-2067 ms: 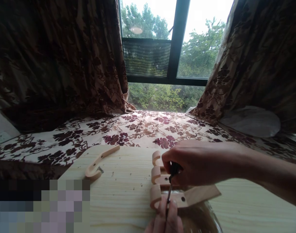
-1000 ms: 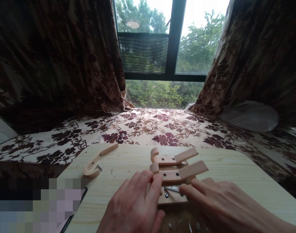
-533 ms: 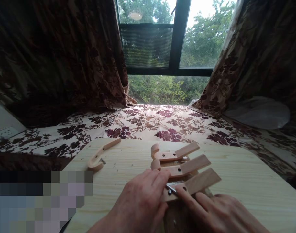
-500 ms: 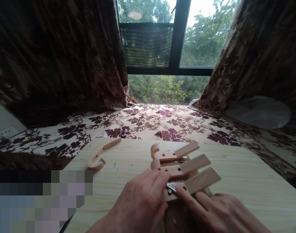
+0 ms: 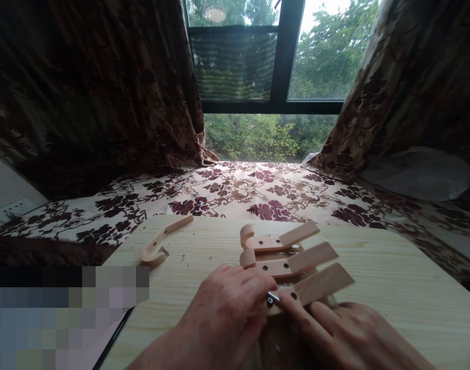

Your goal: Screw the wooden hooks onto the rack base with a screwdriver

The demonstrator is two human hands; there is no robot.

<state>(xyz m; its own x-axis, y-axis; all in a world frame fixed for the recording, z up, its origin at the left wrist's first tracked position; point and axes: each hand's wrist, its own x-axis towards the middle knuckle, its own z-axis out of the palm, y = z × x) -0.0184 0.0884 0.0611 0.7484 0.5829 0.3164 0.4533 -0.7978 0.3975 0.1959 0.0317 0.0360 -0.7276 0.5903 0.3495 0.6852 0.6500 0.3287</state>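
Note:
My left hand (image 5: 229, 303) is closed over the left end of the nearest wooden hook (image 5: 323, 287), hiding its curled tip. A dark screw head (image 5: 270, 302) shows in that hook beside my left fingers. Just above the screw lies a short, thin metal rod (image 5: 274, 296), its shape partly hidden by fingers. My right hand (image 5: 346, 329) has its index fingertip on the rod, with the other fingers curled at the hook's near edge. Behind it, two more wooden hooks, a middle one (image 5: 277, 268) and a far one (image 5: 271, 243), lie side by side across a brown board (image 5: 279, 344).
A separate wooden hook (image 5: 160, 241) lies at the left of the pale wooden table (image 5: 381, 277), with small screws (image 5: 164, 251) by its curl. Dark specks dot the tabletop. Beyond are a floral cloth (image 5: 235, 190), curtains, a window and a wall socket (image 5: 17, 209).
My left hand has shifted slightly right, and less of the metal rod shows. The right hand has barely moved. The view has tilted down a little.

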